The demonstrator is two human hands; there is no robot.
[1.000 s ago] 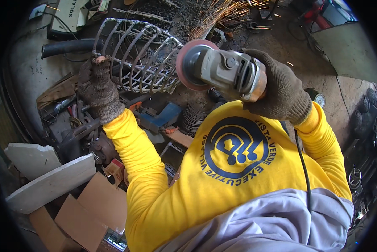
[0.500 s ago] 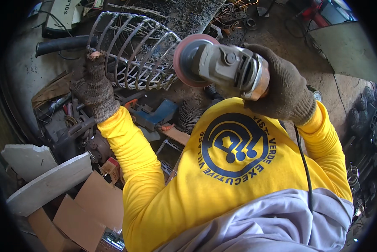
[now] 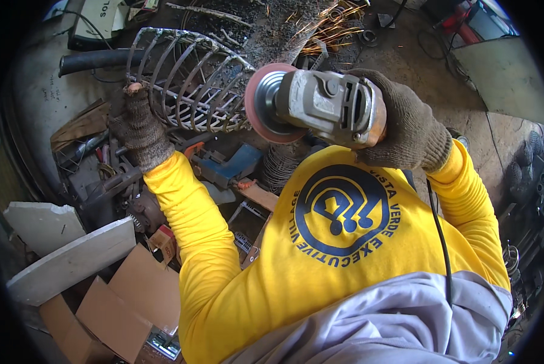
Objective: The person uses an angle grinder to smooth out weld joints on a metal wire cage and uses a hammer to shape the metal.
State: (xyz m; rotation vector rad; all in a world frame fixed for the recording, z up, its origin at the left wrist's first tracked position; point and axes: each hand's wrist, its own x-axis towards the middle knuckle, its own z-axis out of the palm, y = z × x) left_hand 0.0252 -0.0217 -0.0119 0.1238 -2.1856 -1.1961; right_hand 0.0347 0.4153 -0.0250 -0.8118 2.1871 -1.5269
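Note:
My left hand [image 3: 140, 130], in a dark knit glove, grips the left end of a curved metal grille [image 3: 199, 104], a cage of welded bent bars. The bare thumb tip shows on its edge. In my right hand [image 3: 408, 121], gloved alike, is an angle grinder [image 3: 329, 100], its grip hidden by my fingers. Its reddish disc [image 3: 255, 109] meets the right end of the grille, and orange sparks [image 3: 329, 37] fly off toward the far side. The grinder's black cord [image 3: 440, 236] runs down over my yellow sleeve side and shirt.
Left of my left arm lie scrap metal, pale board pieces [image 3: 78, 261] and an open cardboard box [image 3: 114, 315]. A black pipe [image 3: 99, 62] is behind the grille. A blue tool [image 3: 229, 167] and a wire coil [image 3: 278, 170] lie below it. A sheet panel [image 3: 502, 76] is at far right.
Sparks now fly from the grinder, where none showed before. The disc has shifted slightly left and down against the grille's right end. My left hand keeps its hold.

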